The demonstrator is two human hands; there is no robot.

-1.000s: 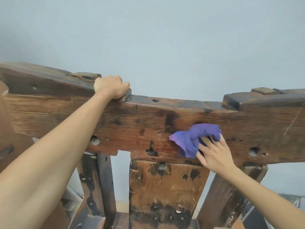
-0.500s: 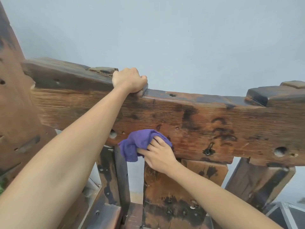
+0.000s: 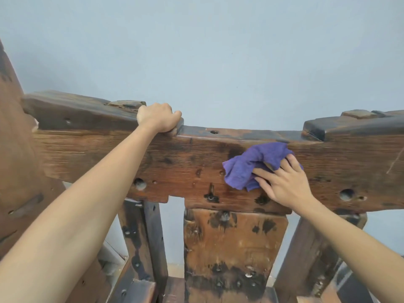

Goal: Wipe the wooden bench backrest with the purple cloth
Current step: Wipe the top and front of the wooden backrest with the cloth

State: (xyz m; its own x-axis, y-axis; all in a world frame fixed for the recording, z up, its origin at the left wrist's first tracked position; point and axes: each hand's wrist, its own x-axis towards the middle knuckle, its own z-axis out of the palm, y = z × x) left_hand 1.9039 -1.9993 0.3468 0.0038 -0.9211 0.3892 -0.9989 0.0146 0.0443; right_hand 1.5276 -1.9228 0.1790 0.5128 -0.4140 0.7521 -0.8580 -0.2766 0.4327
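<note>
The wooden bench backrest point(image 3: 105, 158) is a thick, dark-stained horizontal beam across the middle of the head view, with holes and black marks. A crumpled purple cloth point(image 3: 247, 169) is pressed flat against the beam's front face, right of centre and just under its top edge. My right hand point(image 3: 284, 182) lies on the cloth with fingers spread, holding it to the wood. My left hand point(image 3: 158, 120) is curled over the beam's top edge, left of centre, gripping it.
Three upright planks carry the beam: a dark post point(image 3: 142, 241) on the left, a wide brown slat point(image 3: 231, 248) in the middle, a slanted post point(image 3: 314, 254) on the right. A tall wooden side panel point(image 3: 15, 171) stands at the far left. A pale blue wall point(image 3: 207, 51) is behind.
My right hand has swept the cloth along the beam from its lower left part to the right and up toward the top edge. My left hand has kept its grip.
</note>
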